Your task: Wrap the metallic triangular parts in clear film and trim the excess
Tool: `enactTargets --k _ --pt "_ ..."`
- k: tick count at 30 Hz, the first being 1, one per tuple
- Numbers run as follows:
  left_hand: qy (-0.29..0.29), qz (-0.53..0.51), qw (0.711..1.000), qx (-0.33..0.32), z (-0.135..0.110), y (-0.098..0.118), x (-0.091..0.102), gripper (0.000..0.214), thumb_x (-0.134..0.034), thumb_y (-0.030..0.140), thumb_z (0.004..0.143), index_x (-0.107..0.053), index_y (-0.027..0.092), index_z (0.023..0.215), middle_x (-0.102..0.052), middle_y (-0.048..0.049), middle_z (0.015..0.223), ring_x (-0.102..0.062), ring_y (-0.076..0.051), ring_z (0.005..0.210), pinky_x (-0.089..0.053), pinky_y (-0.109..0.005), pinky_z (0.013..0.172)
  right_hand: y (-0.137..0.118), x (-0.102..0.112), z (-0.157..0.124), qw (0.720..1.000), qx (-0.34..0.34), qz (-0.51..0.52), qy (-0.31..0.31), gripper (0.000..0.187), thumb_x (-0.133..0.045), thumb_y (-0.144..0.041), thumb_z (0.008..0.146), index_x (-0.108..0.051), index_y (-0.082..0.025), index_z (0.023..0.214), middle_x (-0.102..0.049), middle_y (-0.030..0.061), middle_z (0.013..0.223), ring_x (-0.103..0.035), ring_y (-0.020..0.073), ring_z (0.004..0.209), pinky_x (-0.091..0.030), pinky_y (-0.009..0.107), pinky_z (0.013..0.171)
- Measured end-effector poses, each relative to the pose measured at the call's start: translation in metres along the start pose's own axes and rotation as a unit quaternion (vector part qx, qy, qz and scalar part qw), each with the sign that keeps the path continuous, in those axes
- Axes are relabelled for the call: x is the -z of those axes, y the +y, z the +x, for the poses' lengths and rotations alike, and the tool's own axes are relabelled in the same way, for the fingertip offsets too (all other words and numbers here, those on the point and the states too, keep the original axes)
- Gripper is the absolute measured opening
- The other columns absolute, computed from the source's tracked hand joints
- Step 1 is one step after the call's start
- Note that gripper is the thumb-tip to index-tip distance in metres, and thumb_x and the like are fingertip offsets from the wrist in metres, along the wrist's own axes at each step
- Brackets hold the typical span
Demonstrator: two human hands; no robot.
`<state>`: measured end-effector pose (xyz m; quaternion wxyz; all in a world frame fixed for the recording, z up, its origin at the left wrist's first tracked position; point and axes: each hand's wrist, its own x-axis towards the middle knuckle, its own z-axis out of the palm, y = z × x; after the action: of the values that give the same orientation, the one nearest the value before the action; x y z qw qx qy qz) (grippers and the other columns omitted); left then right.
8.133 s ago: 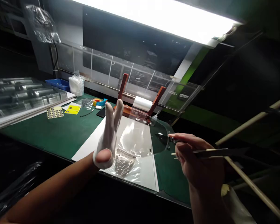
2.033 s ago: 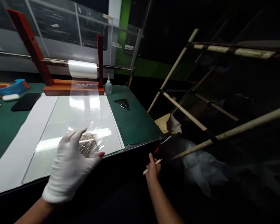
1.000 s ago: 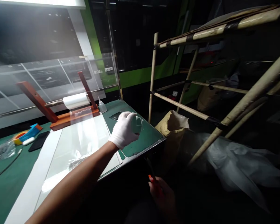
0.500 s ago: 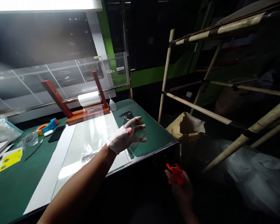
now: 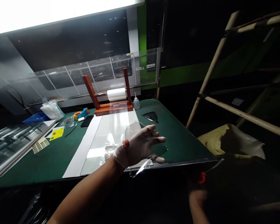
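Observation:
My left hand [image 5: 142, 147], in a white glove with a bare thumb tip, holds a clear thin panel [image 5: 133, 130] by its edges, fingers spread around it. The panel has small tabs at its outline and is tilted above the bench's front edge. Low on the right, my right hand [image 5: 198, 197] is closed on what looks like a pair of red-handled scissors [image 5: 202, 178]. That hand is smeared by motion and in shadow. Behind the left hand, a glass sheet [image 5: 95, 152] lies on white paper, with crumpled clear film [image 5: 107, 152] on it.
A film roll [image 5: 116, 94] hangs on a red-brown wooden stand [image 5: 102, 109]. A squeeze bottle [image 5: 136, 102] and a dark curved piece [image 5: 151, 116] are on the green bench [image 5: 177, 137]. A phone [image 5: 87, 121] lies left. An open sack [image 5: 214, 140] and bamboo rack [image 5: 247, 115] stand right.
My view has turned left, so the bench sits further right. The left hand's palm has tilted and more of the clear panel shows. The right hand is lower, still with the red-handled scissors.

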<state>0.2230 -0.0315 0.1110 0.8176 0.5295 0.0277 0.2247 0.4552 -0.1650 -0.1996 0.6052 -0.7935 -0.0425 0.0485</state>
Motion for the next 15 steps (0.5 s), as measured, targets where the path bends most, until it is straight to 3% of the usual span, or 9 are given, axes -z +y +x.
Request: enactTargets --k 3,6,9,11,13,15 --pt "0.001 0.003 1.000 -0.008 -0.009 0.004 0.007 0.103 -0.077 0.077 0.050 -0.046 0.029 0.136 -0.043 -0.0150 0.144 -0.035 -0.042 0.141 -0.061 -0.053 0.081 0.003 0.012 -0.025 0.995 -0.073 -0.067 0.007 0.047 -0.073 -0.065 0.047 -0.062 -0.026 0.069 -0.048 0.0044 0.047 -0.062 0.0481 0.065 -0.049 0.065 0.057" --pt "0.018 0.164 0.986 0.022 -0.026 0.002 0.009 0.102 -0.088 0.063 0.051 -0.048 0.030 0.139 -0.045 -0.0152 0.144 -0.041 -0.042 0.137 -0.057 -0.055 0.090 -0.013 0.034 -0.066 0.986 -0.115 -0.115 -0.040 0.052 -0.070 -0.071 0.057 -0.069 -0.023 0.079 -0.049 0.0037 0.044 -0.057 0.0385 0.047 -0.049 0.058 0.048" --pt "0.081 0.400 0.910 0.069 -0.048 -0.012 0.004 0.105 -0.093 0.034 0.050 -0.047 0.028 0.143 -0.046 -0.0128 0.144 -0.045 -0.038 0.133 -0.045 -0.056 0.109 -0.056 0.054 -0.111 0.987 0.008 0.025 -0.160 0.066 -0.069 -0.071 0.071 -0.070 -0.023 0.116 -0.072 0.0090 0.075 -0.054 0.0214 0.041 -0.049 0.039 0.040" --pt "0.103 0.463 0.877 0.081 -0.061 -0.027 0.000 0.112 -0.091 0.025 0.047 -0.041 0.023 0.148 -0.045 -0.0145 0.144 -0.047 -0.037 0.131 -0.040 -0.053 0.113 -0.094 0.062 -0.136 0.954 0.118 0.103 -0.256 0.077 -0.074 -0.072 0.069 -0.065 -0.024 0.129 -0.074 0.0128 0.101 -0.054 0.0152 0.043 -0.050 0.033 0.040" --pt "0.098 0.469 0.875 0.066 -0.073 -0.041 0.001 0.121 -0.089 0.023 0.045 -0.032 0.019 0.152 -0.045 -0.0166 0.142 -0.048 -0.037 0.129 -0.041 -0.051 0.113 -0.129 0.064 -0.155 0.917 0.178 0.135 -0.329 0.087 -0.077 -0.072 0.066 -0.059 -0.026 0.138 -0.066 0.0162 0.126 -0.063 0.0172 0.055 -0.054 0.030 0.044" --pt "0.087 0.464 0.881 0.021 -0.083 -0.051 0.006 0.128 -0.089 0.029 0.047 -0.022 0.019 0.156 -0.044 -0.0176 0.143 -0.048 -0.037 0.130 -0.039 -0.051 0.114 -0.157 0.061 -0.167 0.899 0.203 0.131 -0.366 0.085 -0.080 -0.068 0.067 -0.058 -0.027 0.139 -0.056 0.0161 0.141 -0.071 0.0270 0.088 -0.061 0.030 0.059"
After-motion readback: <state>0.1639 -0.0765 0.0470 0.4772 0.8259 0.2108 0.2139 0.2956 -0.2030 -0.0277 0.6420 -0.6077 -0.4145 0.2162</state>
